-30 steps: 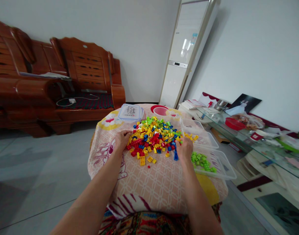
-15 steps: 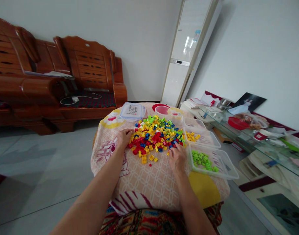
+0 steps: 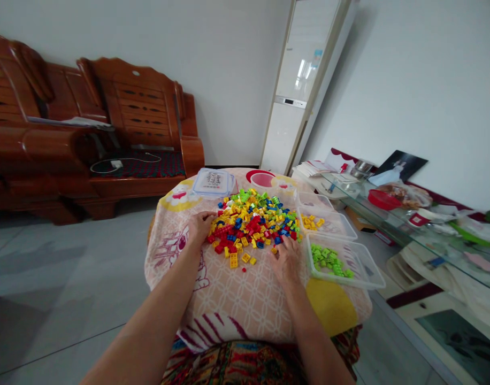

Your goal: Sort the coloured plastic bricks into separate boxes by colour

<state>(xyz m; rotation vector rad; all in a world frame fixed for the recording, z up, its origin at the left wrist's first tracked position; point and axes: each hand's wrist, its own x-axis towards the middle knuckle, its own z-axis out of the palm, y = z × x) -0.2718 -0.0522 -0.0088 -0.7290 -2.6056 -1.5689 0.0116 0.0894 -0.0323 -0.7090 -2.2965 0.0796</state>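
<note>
A heap of small toy building bricks (image 3: 251, 219) in red, yellow, blue and green covers the middle of the round table. At its left edge is my left hand (image 3: 200, 227), fingers curled together at the bricks; whatever is between the fingertips is hidden. My right hand (image 3: 285, 258) rests at the heap's lower right edge, thumb and fingers apart, close to a few blue and yellow bricks. Beside it stands a clear plastic box (image 3: 361, 272) with green bricks inside. Behind that box, another clear box (image 3: 341, 227) holds some yellow bricks.
Stacked box lids (image 3: 213, 182) and a pink-red bowl (image 3: 262, 179) sit at the table's far side. A patterned cloth (image 3: 245, 305) covers the table. To the right runs a cluttered glass shelf (image 3: 389, 224); a wooden sofa (image 3: 140, 112) stands behind left.
The view has shifted slightly, so everything sits a little further left. My right hand's thumb and fingers look more spread. My left hand stays at the heap's edge.
</note>
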